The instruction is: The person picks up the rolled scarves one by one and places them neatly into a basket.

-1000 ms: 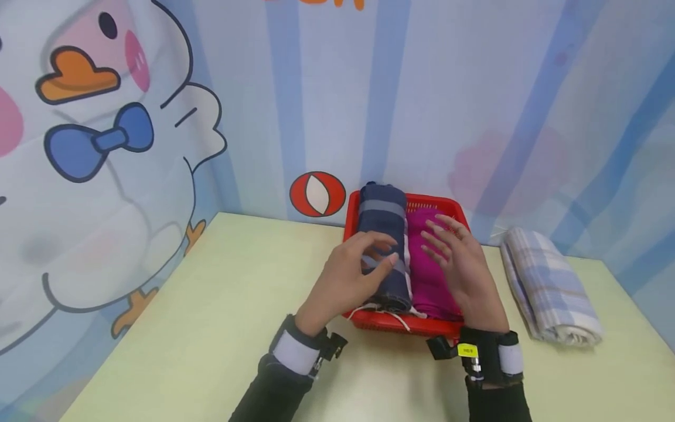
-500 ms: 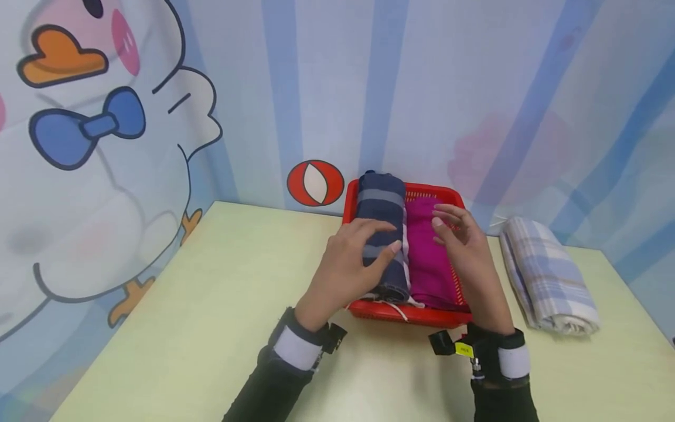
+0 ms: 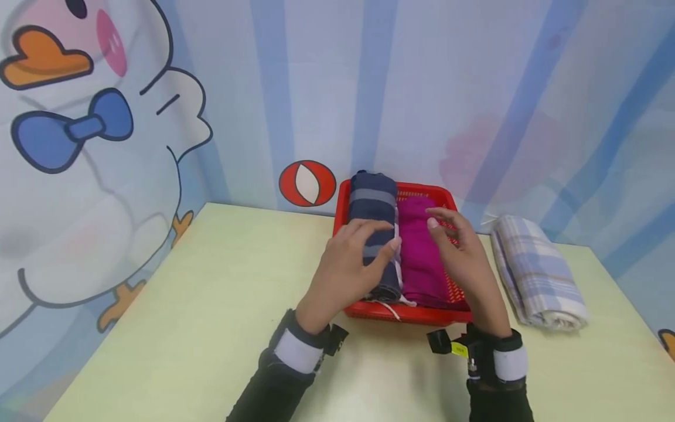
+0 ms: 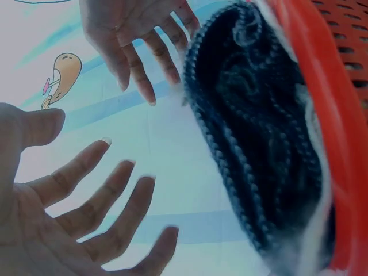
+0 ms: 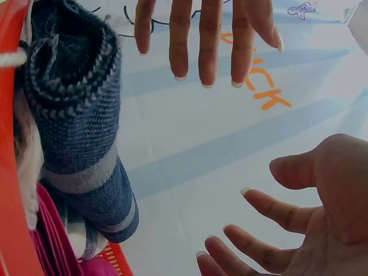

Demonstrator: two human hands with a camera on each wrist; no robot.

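Note:
A red plastic basket [image 3: 411, 315] stands on the table with rolled cloths in it. On its left side lies a navy roll with grey stripes [image 3: 373, 202], which looks like a scarf; its coiled end [image 4: 247, 115] shows large in the left wrist view. Beside it is a folded magenta cloth [image 3: 419, 258]. My left hand [image 3: 345, 266] hovers over the navy roll, fingers spread and bent a little, gripping nothing. My right hand [image 3: 464, 252] hovers above the basket's right side, fingers loose. Both wrist views show a gap between the hands and the cloths.
Right of the basket lies a rolled plaid cloth [image 3: 540, 272] in white and pale blue. A striped backdrop [image 3: 327, 88] with cartoon prints stands behind the pale yellow table [image 3: 227, 305]. White strings [image 3: 392, 309] hang over the basket's front rim.
The right hand's fingers have turned and drawn in slightly over the basket. The left hand has stayed almost still. The head view has shifted a little; basket and cloths lie as before.

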